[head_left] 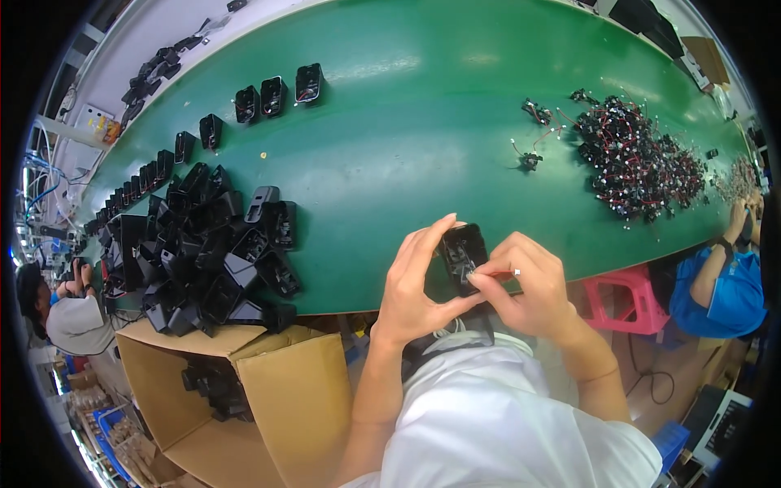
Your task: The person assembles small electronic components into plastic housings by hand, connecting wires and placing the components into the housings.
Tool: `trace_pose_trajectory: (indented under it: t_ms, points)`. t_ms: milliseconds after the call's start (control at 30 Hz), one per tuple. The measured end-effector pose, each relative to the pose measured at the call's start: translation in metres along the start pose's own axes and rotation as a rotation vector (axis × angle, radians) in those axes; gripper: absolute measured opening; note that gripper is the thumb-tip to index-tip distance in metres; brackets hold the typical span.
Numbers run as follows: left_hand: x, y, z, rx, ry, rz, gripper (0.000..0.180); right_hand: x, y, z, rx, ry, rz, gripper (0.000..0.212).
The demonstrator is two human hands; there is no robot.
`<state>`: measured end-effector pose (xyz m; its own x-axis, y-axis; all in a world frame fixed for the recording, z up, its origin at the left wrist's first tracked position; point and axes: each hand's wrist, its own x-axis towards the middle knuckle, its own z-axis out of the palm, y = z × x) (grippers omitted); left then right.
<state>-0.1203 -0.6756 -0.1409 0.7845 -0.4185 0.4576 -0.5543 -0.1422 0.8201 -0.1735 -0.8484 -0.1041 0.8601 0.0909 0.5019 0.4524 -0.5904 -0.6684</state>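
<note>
Over the near edge of the table, my left hand (pixel 400 286) holds a black plastic housing (pixel 462 244), thumb under its lower end and fingers along its left side. The housing's open hollow faces up, and some small inner parts show in it. My right hand (pixel 530 286) is closed in a pinch, its thumb and fingertips at the housing's lower right inside. A tiny white piece (pixel 517 272) shows against the right fingers; what the fingertips pinch is too small to make out.
On the green table (pixel 390 154), black housings (pixel 215 236) are heaped at left, with several more in a row (pixel 272 96) behind. A pile of small black parts with red wires (pixel 639 159) lies at right. A cardboard box (pixel 297 398) stands below; co-workers sit at both ends, near a pink stool (pixel 630 301).
</note>
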Motion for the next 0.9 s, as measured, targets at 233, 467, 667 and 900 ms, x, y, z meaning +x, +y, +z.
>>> trace_pose_trajectory:
  t_ms: [233,467,667,900]
  points:
    - [-0.004,-0.002,0.000,0.023,0.027,0.006,0.087,-0.005,-0.003,0.006,0.028,0.047,0.058,0.019]
    - [-0.002,-0.002,-0.010,-0.069,-0.057,-0.010,0.095,-0.002,0.006,0.006,0.067,-0.041,-0.069,0.020]
    - [-0.004,-0.006,-0.014,-0.171,-0.110,0.033,0.098,-0.006,0.004,-0.003,0.150,-0.112,0.095,0.014]
    - [-0.001,0.003,-0.010,-0.050,-0.056,0.049,0.104,0.001,0.007,-0.016,0.359,-0.253,0.207,0.023]
